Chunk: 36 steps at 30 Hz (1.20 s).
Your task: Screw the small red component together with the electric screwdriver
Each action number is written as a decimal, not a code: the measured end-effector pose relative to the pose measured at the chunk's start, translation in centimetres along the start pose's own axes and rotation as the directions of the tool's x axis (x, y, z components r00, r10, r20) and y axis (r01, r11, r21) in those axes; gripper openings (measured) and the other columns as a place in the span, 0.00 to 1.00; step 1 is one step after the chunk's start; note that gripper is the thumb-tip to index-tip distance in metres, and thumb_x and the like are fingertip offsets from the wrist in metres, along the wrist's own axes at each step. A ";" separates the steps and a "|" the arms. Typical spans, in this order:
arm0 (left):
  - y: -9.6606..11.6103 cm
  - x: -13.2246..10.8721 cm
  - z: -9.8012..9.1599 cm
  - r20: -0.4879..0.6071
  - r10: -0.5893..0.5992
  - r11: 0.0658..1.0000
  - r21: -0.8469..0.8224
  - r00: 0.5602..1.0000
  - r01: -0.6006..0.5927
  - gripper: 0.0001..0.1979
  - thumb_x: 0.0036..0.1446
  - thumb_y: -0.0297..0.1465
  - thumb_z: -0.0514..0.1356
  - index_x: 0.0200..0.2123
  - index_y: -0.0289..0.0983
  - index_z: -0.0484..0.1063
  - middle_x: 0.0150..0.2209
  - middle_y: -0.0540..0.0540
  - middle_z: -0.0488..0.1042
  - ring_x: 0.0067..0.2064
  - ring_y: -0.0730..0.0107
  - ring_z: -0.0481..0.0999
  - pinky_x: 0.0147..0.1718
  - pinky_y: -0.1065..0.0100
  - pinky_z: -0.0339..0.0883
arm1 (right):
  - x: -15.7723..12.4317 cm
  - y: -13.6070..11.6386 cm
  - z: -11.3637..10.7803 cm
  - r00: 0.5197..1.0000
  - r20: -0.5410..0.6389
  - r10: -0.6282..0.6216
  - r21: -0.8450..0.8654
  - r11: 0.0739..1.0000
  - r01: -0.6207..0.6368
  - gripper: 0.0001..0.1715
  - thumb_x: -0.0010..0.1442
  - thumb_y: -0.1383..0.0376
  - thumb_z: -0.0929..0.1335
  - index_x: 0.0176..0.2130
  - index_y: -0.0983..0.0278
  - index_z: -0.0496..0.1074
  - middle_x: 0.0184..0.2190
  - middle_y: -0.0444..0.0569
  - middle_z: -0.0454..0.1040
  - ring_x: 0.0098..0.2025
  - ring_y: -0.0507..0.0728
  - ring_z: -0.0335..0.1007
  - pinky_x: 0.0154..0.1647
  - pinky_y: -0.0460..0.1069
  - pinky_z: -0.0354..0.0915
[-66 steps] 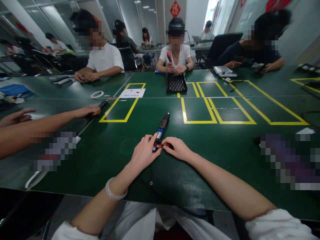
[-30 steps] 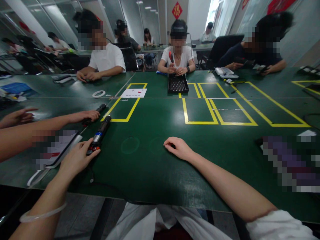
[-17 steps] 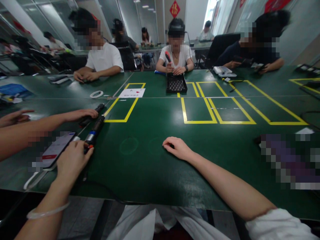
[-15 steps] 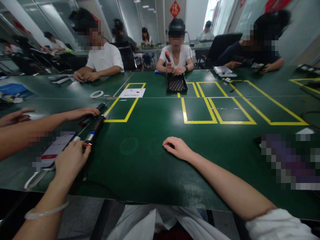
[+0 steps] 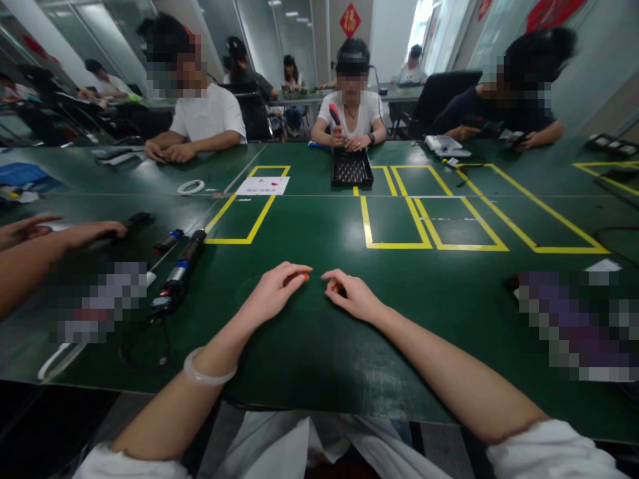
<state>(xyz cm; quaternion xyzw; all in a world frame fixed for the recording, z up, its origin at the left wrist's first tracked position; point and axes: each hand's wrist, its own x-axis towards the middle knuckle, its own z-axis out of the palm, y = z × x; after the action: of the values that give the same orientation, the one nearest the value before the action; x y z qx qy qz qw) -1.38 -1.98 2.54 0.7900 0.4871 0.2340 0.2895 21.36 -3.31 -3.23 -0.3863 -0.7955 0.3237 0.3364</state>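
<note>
My left hand [image 5: 275, 287] is over the green table [image 5: 309, 359] near its middle, fingers pinched on a small orange object [image 5: 306, 277] that is mostly hidden. A pale bangle [image 5: 212, 372] circles the left wrist. Just to the right, my right hand [image 5: 353, 295] rests with its fingers curled and thumb near the fingertips; whatever they may hold is not visible. A narrow gap separates the two hands. To the left of them lies a black and silver tool [image 5: 182, 269] with a blue band and a cable.
Another person's hands [image 5: 94, 233] reach in at the left beside a dark tool. A blurred phone-like device [image 5: 104, 299] lies nearer. White paper [image 5: 263, 185] sits on yellow tape. Across the table, a person holds a red tool over a black tray [image 5: 352, 174]. A blurred screen [image 5: 574, 319] is at right.
My left hand has moved right from the blue-banded tool to beside my right hand, with an orange object between its fingers. The neighbour's hand has moved left with a dark tool.
</note>
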 end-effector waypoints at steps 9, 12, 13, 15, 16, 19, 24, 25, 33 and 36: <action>0.6 2.3 3.8 0.218 -0.036 0.881 -0.453 0.975 0.133 0.21 0.61 0.40 0.55 0.53 0.35 0.68 0.36 0.46 0.75 0.37 0.70 0.73 0.41 0.66 0.67 | 0.1 0.7 0.0 0.996 -0.082 0.028 0.089 0.996 -0.020 0.07 0.63 0.64 0.66 0.43 0.63 0.67 0.34 0.45 0.74 0.33 0.51 0.70 0.37 0.46 0.65; 0.0 2.0 4.1 0.215 -0.086 0.845 -0.501 0.973 0.185 0.18 0.62 0.42 0.53 0.46 0.34 0.70 0.33 0.46 0.73 0.34 0.71 0.72 0.38 0.66 0.67 | 0.1 0.6 0.0 0.993 -0.107 0.040 0.126 0.992 -0.027 0.07 0.63 0.64 0.66 0.42 0.63 0.67 0.33 0.45 0.74 0.33 0.51 0.70 0.37 0.46 0.66; -0.2 1.9 4.2 0.217 -0.095 0.839 -0.508 0.972 0.196 0.18 0.62 0.43 0.53 0.43 0.34 0.70 0.32 0.46 0.73 0.34 0.71 0.72 0.38 0.67 0.67 | 0.1 0.5 0.0 0.993 -0.108 0.042 0.132 0.991 -0.028 0.07 0.62 0.64 0.67 0.42 0.63 0.67 0.33 0.45 0.74 0.33 0.51 0.70 0.37 0.46 0.66; -0.3 1.9 4.3 0.222 -0.097 0.835 -0.512 0.970 0.201 0.17 0.61 0.43 0.54 0.39 0.34 0.70 0.32 0.46 0.73 0.33 0.71 0.72 0.36 0.67 0.66 | 0.1 0.5 0.0 0.993 -0.106 0.042 0.133 0.991 -0.028 0.07 0.62 0.65 0.67 0.42 0.63 0.68 0.33 0.44 0.74 0.33 0.51 0.70 0.37 0.46 0.66; -0.3 1.9 4.4 0.228 -0.092 0.835 -0.512 0.969 0.200 0.17 0.61 0.43 0.55 0.38 0.34 0.69 0.32 0.46 0.73 0.33 0.72 0.72 0.36 0.68 0.66 | 0.1 0.5 0.0 0.994 -0.103 0.041 0.132 0.991 -0.027 0.07 0.62 0.65 0.67 0.42 0.63 0.68 0.33 0.45 0.74 0.33 0.51 0.70 0.37 0.46 0.66; -0.3 1.8 4.6 0.242 -0.079 0.829 -0.522 0.967 0.198 0.16 0.60 0.43 0.57 0.38 0.34 0.69 0.34 0.46 0.73 0.34 0.72 0.72 0.37 0.67 0.67 | 0.1 0.6 0.1 0.994 -0.102 0.033 0.131 0.991 -0.020 0.07 0.62 0.65 0.67 0.42 0.63 0.68 0.33 0.45 0.74 0.32 0.51 0.70 0.37 0.46 0.66; -0.4 1.7 4.7 0.203 -0.055 0.830 -0.535 0.978 0.158 0.16 0.56 0.41 0.61 0.40 0.34 0.68 0.36 0.47 0.73 0.34 0.73 0.72 0.39 0.66 0.68 | 0.0 0.6 0.2 0.993 -0.104 0.049 0.153 0.988 -0.032 0.11 0.62 0.64 0.67 0.45 0.62 0.67 0.32 0.43 0.73 0.31 0.51 0.69 0.36 0.46 0.65; -0.3 1.7 4.6 0.187 -0.050 0.838 -0.526 0.981 0.143 0.16 0.56 0.41 0.61 0.40 0.34 0.68 0.35 0.47 0.72 0.34 0.73 0.72 0.39 0.66 0.68 | 0.0 0.6 0.1 0.993 -0.103 0.059 0.175 0.984 -0.041 0.12 0.61 0.63 0.67 0.46 0.62 0.66 0.32 0.43 0.73 0.31 0.50 0.69 0.36 0.46 0.65; 0.1 1.4 4.2 0.094 0.034 0.927 -0.376 0.995 0.003 0.13 0.58 0.39 0.60 0.42 0.36 0.70 0.37 0.46 0.73 0.37 0.71 0.72 0.39 0.67 0.66 | 0.2 0.8 -0.2 0.987 -0.098 0.126 0.287 0.953 -0.093 0.10 0.64 0.58 0.65 0.39 0.63 0.68 0.31 0.44 0.72 0.31 0.51 0.68 0.35 0.46 0.64; 0.0 1.5 4.4 0.085 0.017 0.924 -0.381 0.996 0.017 0.15 0.56 0.39 0.62 0.42 0.36 0.69 0.38 0.46 0.73 0.36 0.71 0.72 0.39 0.68 0.66 | 0.3 0.7 -0.2 0.987 -0.111 0.116 0.262 0.961 -0.084 0.09 0.63 0.60 0.66 0.40 0.63 0.68 0.32 0.44 0.72 0.32 0.51 0.67 0.35 0.46 0.64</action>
<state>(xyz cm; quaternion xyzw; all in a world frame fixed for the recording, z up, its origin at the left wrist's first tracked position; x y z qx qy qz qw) 2.06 -1.66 -0.53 0.7281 0.4191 0.2897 0.4585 21.66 -2.69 -3.63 -0.3988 -0.7036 0.4157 0.4161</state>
